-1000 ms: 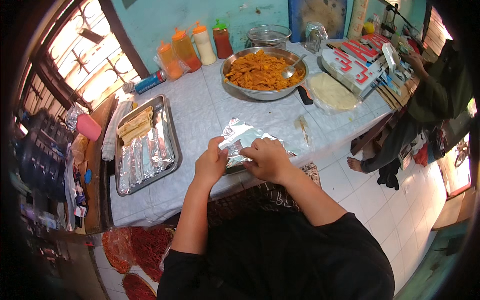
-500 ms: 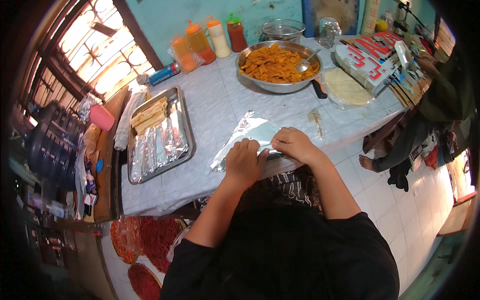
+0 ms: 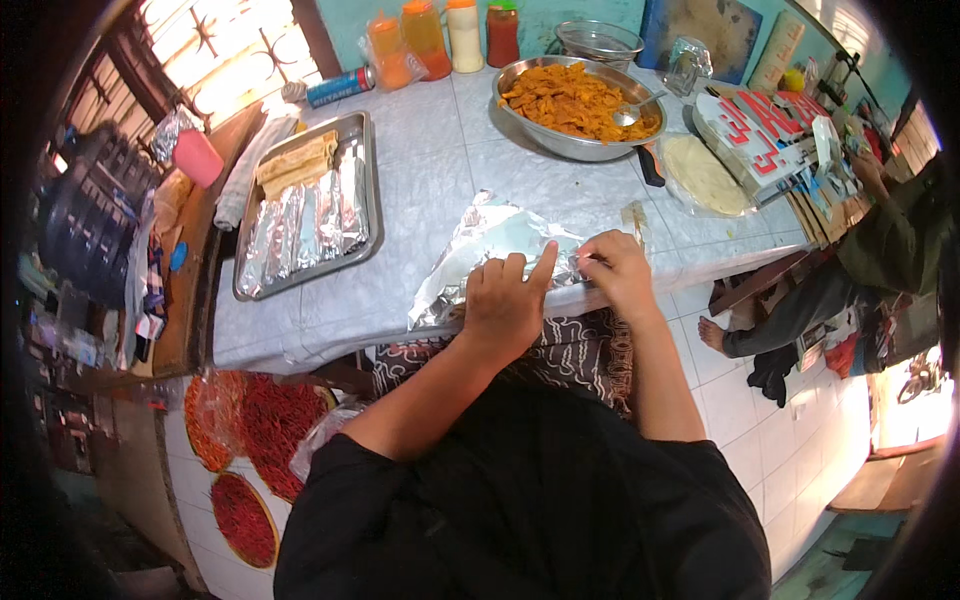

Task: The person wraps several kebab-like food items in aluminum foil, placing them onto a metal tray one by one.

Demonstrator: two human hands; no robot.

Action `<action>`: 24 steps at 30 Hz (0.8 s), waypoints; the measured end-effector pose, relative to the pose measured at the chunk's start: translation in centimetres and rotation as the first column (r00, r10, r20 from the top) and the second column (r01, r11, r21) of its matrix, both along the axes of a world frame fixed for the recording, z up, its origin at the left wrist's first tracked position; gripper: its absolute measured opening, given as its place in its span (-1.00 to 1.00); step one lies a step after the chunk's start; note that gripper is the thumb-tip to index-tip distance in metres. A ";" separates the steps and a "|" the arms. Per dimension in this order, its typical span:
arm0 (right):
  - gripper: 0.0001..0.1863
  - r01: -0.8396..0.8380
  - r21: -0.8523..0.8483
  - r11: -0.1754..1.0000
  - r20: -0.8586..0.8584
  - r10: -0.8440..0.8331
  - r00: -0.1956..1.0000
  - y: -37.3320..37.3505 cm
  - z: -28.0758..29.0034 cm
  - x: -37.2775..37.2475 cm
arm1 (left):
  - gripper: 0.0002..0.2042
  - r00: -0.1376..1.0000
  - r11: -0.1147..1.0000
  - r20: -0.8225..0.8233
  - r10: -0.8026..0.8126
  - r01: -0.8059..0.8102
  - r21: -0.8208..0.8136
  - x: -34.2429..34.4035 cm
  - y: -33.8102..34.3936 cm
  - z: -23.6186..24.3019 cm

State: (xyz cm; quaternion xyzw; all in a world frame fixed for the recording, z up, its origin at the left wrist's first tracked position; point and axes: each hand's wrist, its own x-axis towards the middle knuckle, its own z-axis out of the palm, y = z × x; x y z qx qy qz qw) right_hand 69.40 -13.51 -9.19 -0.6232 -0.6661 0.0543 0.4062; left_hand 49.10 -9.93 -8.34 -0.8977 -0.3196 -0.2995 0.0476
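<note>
A crinkled sheet of aluminium foil (image 3: 500, 232) lies at the table's near edge, in front of me. My left hand (image 3: 503, 308) rests on its lower part, fingers stretched out and index finger pointing away. At the foil's right end, my right hand (image 3: 620, 272) pinches the edge between thumb and fingers. Whatever lies under the foil is hidden. To the left, a metal tray (image 3: 374, 215) holds several foil-wrapped rolls (image 3: 312, 222) and a few unwrapped golden flatbread rolls (image 3: 298, 166).
Behind the foil stands a steel bowl (image 3: 560, 143) of orange filling with a spoon (image 3: 628, 116). Right of it lie a black-and-orange handle (image 3: 650, 166) and bagged flatbreads (image 3: 705, 175). Sauce bottles (image 3: 465, 38) line the wall. Another person (image 3: 890, 225) sits at the right.
My view has shifted, so the table sits differently in it. My left hand's fingers have spread, the index now extended. My right hand still pinches the foil's right end.
</note>
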 end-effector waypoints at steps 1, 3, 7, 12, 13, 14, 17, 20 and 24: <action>-0.80 -0.006 -0.011 1.000 0.012 0.007 1.000 0.1 -0.1 -1.2 | -0.51 1.000 1.000 0.012 0.007 -0.006 -0.011 0.1 -0.1 -0.1; -0.83 0.226 0.164 0.960 0.290 -0.265 0.920 0.5 -0.2 -2.7 | -0.48 0.999 0.998 0.001 -0.051 0.051 0.042 0.1 0.1 -0.1; -0.85 0.081 -0.015 0.997 0.248 -0.075 0.966 0.0 1.2 -1.5 | -0.48 0.999 0.999 0.024 -0.030 0.030 0.019 -0.3 0.0 -0.1; -0.83 -0.115 0.088 0.990 0.148 0.101 0.984 -1.2 -0.5 2.6 | -0.45 0.997 0.997 -0.012 -0.070 0.069 -0.037 -0.4 -0.3 0.4; -0.82 -0.085 0.095 0.992 0.146 0.070 0.987 -1.2 -0.3 2.3 | -0.44 0.996 0.995 -0.041 -0.083 0.081 -0.052 -0.4 -0.3 0.4; -0.84 -0.074 0.105 0.992 0.188 0.053 0.981 -1.2 0.4 2.3 | -0.44 0.997 0.996 -0.021 -0.072 0.071 -0.060 -0.4 -0.3 0.3; -0.87 -0.245 0.154 0.957 0.459 0.150 0.876 0.3 3.6 1.8 | -0.41 0.994 0.996 -0.085 -0.066 0.061 -0.058 -0.6 -0.1 0.1; -0.88 -0.364 0.075 0.928 0.624 0.241 0.744 2.0 7.0 -0.8 | -0.37 0.988 0.996 -0.128 -0.087 0.085 -0.019 -1.1 0.1 0.1; -0.85 -0.427 -0.107 0.898 0.671 0.383 0.635 4.4 7.5 -2.0 | -0.36 0.987 0.987 -0.087 -0.133 0.124 -0.101 -1.2 0.0 0.2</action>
